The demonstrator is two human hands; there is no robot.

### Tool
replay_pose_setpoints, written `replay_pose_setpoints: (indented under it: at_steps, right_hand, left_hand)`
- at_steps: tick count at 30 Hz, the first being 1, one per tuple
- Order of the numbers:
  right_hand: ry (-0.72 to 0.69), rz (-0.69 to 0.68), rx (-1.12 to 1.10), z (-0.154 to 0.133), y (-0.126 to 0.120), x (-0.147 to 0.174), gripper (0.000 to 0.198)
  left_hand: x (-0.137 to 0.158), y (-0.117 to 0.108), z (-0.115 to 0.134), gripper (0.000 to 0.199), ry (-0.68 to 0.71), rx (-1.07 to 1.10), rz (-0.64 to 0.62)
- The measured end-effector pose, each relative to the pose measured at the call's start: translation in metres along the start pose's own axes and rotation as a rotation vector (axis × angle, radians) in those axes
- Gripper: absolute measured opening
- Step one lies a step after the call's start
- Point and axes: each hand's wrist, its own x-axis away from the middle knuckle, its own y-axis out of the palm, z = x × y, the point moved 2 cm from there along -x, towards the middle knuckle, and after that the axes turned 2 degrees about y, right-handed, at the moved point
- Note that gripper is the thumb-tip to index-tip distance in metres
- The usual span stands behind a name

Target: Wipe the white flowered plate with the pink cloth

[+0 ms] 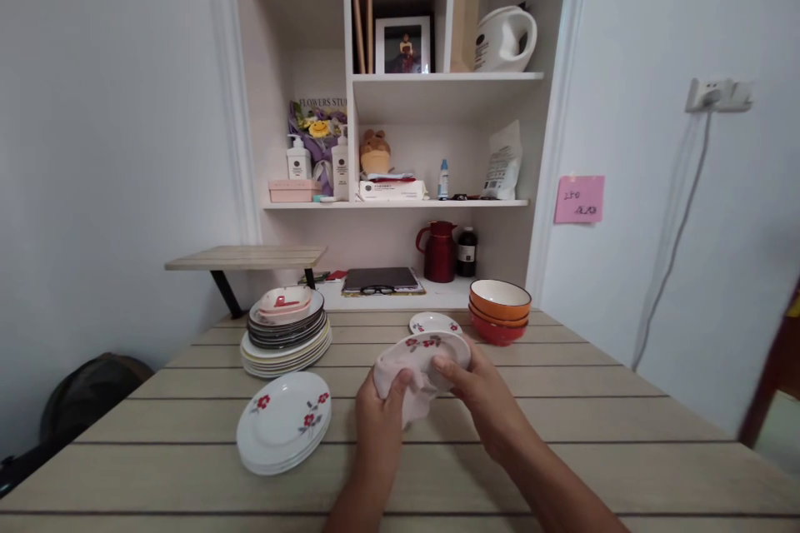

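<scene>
A small white plate with red flowers (pixel 453 351) is held up above the table, tilted toward me. My right hand (pixel 484 387) grips its right rim, thumb on the near face. At its left side my left hand (pixel 380 412) is closed on a pale pink cloth (pixel 416 404) pressed against the plate; the cloth covers part of its face. Behind it, another small flowered plate (pixel 436 321) lies on the table. To the left sits a stack of larger flowered plates (pixel 284 425).
Further back on the left stands a tall mixed stack of plates (pixel 284 341) topped by pink dishes (pixel 284 302). Orange and red bowls (pixel 500 312) are nested at the back right. A raised wooden shelf (pixel 247 258) overhangs the back left. A red jug (pixel 439 254) stands behind the table.
</scene>
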Motion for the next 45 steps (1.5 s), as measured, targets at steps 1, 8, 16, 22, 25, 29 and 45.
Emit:
replay_pose_setpoints:
  at_steps: [1, 8, 16, 22, 25, 29, 45]
  right_hand:
    - [-0.045, 0.034, 0.073, 0.000, -0.003, -0.001, 0.039]
    - [-0.549, 0.031, 0.704, -0.009, -0.006, 0.001, 0.025]
    - [-0.713, -0.132, 1.052, -0.018, 0.010, 0.015, 0.026]
    - [-0.595, -0.074, 1.014, -0.018, -0.003, 0.006, 0.028]
    - [-0.568, -0.100, 0.937, -0.019, -0.004, 0.005, 0.021]
    - [-0.486, -0.096, 0.710, -0.018, 0.000, 0.005, 0.010]
    - [0.068, 0.028, -0.178, 0.012, -0.002, -0.006, 0.042]
  left_hand:
    - [0.000, 0.000, 0.001, 0.036, 0.030, -0.023, -0.003]
    - [0.000, -0.002, 0.000, 0.014, 0.372, -0.328, -0.034]
    - [0.001, -0.003, -0.005, 0.026, 0.659, -0.594, -0.105]
    - [0.001, -0.002, -0.001, 0.017, 0.676, -0.505, -0.075]
    - [0.001, -0.002, 0.002, 0.012, 0.608, -0.435, -0.093]
    - [0.001, -0.003, 0.003, 0.018, 0.367, -0.291, -0.086]
    - [-0.006, 0.003, -0.023, 0.035, -0.058, -0.115, -0.049]
